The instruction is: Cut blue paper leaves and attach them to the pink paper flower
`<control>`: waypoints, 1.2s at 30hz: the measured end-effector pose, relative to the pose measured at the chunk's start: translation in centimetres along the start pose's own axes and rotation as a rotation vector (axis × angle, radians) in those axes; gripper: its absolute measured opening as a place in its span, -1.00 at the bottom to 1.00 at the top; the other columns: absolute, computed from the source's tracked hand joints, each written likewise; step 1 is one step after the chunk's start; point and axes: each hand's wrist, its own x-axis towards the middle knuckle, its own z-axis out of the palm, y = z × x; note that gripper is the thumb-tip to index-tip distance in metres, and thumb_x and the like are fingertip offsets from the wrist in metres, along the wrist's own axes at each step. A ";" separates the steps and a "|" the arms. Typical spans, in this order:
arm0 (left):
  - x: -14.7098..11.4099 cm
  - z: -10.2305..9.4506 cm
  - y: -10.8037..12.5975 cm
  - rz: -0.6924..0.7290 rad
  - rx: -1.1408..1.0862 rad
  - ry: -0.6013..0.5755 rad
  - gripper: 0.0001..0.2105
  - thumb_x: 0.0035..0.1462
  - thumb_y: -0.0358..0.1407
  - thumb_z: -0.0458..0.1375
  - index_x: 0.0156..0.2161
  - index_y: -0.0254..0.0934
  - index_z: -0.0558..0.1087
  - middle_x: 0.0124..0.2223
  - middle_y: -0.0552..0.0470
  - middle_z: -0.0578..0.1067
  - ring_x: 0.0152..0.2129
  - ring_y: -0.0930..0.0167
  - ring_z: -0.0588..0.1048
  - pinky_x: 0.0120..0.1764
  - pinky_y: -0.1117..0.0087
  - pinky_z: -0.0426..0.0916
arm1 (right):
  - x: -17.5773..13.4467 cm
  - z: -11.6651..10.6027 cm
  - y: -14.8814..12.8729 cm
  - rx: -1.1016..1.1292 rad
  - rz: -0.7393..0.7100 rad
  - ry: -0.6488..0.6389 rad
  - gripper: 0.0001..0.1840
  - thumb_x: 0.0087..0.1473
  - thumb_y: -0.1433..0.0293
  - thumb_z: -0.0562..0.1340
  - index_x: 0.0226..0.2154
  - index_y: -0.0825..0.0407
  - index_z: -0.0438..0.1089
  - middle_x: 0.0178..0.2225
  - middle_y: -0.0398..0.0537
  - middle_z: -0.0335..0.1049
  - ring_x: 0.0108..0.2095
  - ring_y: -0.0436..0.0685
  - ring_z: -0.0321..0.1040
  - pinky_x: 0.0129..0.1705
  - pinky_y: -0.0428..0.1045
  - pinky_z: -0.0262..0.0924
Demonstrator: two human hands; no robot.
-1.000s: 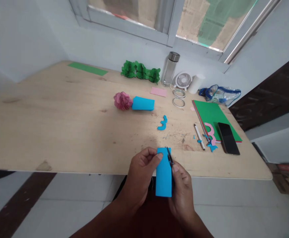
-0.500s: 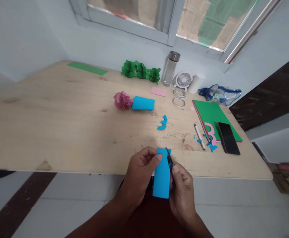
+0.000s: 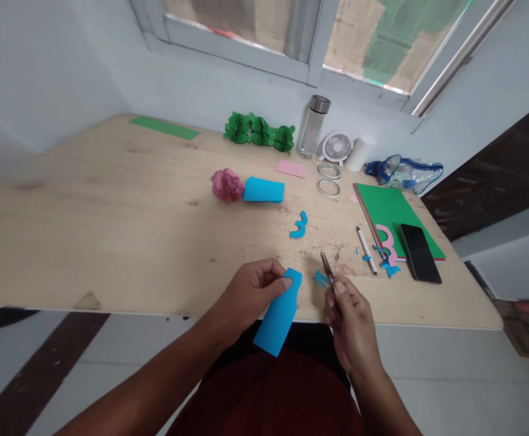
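My left hand (image 3: 260, 283) pinches a blue paper strip (image 3: 277, 318) near its top end; the strip tilts and its right edge has a cut-in slant. A pair of scissors (image 3: 327, 266) is in my right hand (image 3: 346, 303), blades pointing away from me, apart from the strip. Small blue offcuts (image 3: 321, 278) are just left of the blades. Beyond the hands lies a wavy blue paper piece (image 3: 299, 224). Farther back, a pink paper pompom (image 3: 227, 184) touches a folded blue paper (image 3: 264, 190).
Green paper pompoms (image 3: 259, 131), a glass bottle (image 3: 312, 127) and a small fan (image 3: 337, 147) stand by the wall. Tape rings (image 3: 328, 188) lie in front. At right are a marker (image 3: 366, 250), a green paper stack (image 3: 394, 209) and a phone (image 3: 420, 253).
The scissors have moved right, away from the strip, and blue offcuts have come off its edge. My left hand has shifted slightly left and tilted the strip.
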 end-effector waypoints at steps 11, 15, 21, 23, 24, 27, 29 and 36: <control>1.7 -0.9 1.7 0.059 0.372 -0.317 -0.84 -0.09 -0.25 0.16 -0.56 -0.29 0.35 -0.60 0.18 0.27 -0.62 0.53 0.22 -0.53 0.50 0.12 | 2.0 1.6 -2.6 -0.360 -0.126 -0.257 -0.83 -0.19 0.29 0.38 -0.49 0.03 0.47 -0.58 -0.21 0.30 -0.59 -0.08 0.09 -0.58 -0.15 -0.02; 2.2 -0.9 1.9 0.142 0.468 -0.355 -0.87 -0.06 -0.27 0.15 -0.51 -0.29 0.43 -0.55 0.12 0.37 -0.56 0.48 0.30 -0.47 0.48 0.19 | 2.2 2.0 -2.9 -0.462 -0.184 -0.312 -0.80 -0.14 0.30 0.33 -0.61 0.05 0.36 -0.68 -0.26 0.15 -0.61 -0.08 0.00 -0.59 -0.14 -0.08; 2.9 -1.6 2.1 0.061 0.322 -0.407 -0.86 -0.09 -0.23 0.24 -0.42 -0.26 0.54 -0.52 0.08 0.48 -0.55 0.43 0.39 -0.47 0.46 0.24 | 2.4 1.9 -2.1 -0.385 -0.191 -0.178 -0.72 -0.12 0.28 0.31 -0.65 0.06 0.27 -0.69 -0.31 0.04 -0.64 -0.11 -0.11 -0.62 -0.15 -0.19; 2.6 -2.3 1.7 0.019 0.217 -0.325 -0.82 -0.10 -0.22 0.26 -0.35 -0.23 0.57 -0.44 0.03 0.54 -0.49 0.39 0.45 -0.41 0.44 0.29 | 2.6 1.9 -1.6 -0.295 -0.173 -0.115 -0.71 -0.13 0.26 0.33 -0.63 0.06 0.26 -0.70 -0.33 0.00 -0.66 -0.13 -0.16 -0.64 -0.15 -0.25; 2.2 -2.6 1.3 0.002 0.162 -0.254 -0.81 -0.09 -0.22 0.27 -0.32 -0.22 0.58 -0.37 0.01 0.57 -0.43 0.37 0.47 -0.35 0.41 0.32 | 2.7 1.9 -1.3 -0.240 -0.163 -0.089 -0.71 -0.14 0.26 0.33 -0.61 0.06 0.26 -0.70 -0.35 -0.01 -0.67 -0.14 -0.19 -0.64 -0.15 -0.27; 0.8 -3.3 -0.6 -0.068 -0.125 -0.100 -0.74 -0.03 -0.21 0.26 -0.20 -0.22 0.56 -0.26 -0.05 0.57 -0.36 0.36 0.50 -0.25 0.37 0.37 | 3.1 2.1 -0.4 -0.088 -0.150 -0.026 -0.71 -0.17 0.25 0.36 -0.58 0.06 0.27 -0.70 -0.36 -0.01 -0.67 -0.14 -0.20 -0.65 -0.15 -0.29; -0.2 -2.9 -2.3 -0.110 -0.330 -0.094 -0.68 -0.07 -0.18 0.28 -0.18 -0.26 0.55 -0.24 -0.10 0.57 -0.35 0.34 0.50 -0.22 0.33 0.38 | 3.3 2.6 0.1 -0.021 -0.150 0.010 -0.70 -0.18 0.25 0.37 -0.58 0.06 0.27 -0.70 -0.36 0.01 -0.68 -0.14 -0.19 -0.65 -0.15 -0.28; -1.2 2.5 -5.0 -0.026 -0.549 0.209 -0.77 -0.22 -0.34 0.38 -0.34 -0.26 0.56 -0.33 -0.01 0.56 -0.35 0.39 0.49 -0.28 0.42 0.38 | 2.4 4.8 1.1 0.149 -0.115 0.073 -0.66 -0.18 0.26 0.38 -0.59 0.03 0.21 -0.74 -0.40 -0.02 -0.71 -0.15 -0.19 -0.68 -0.17 -0.27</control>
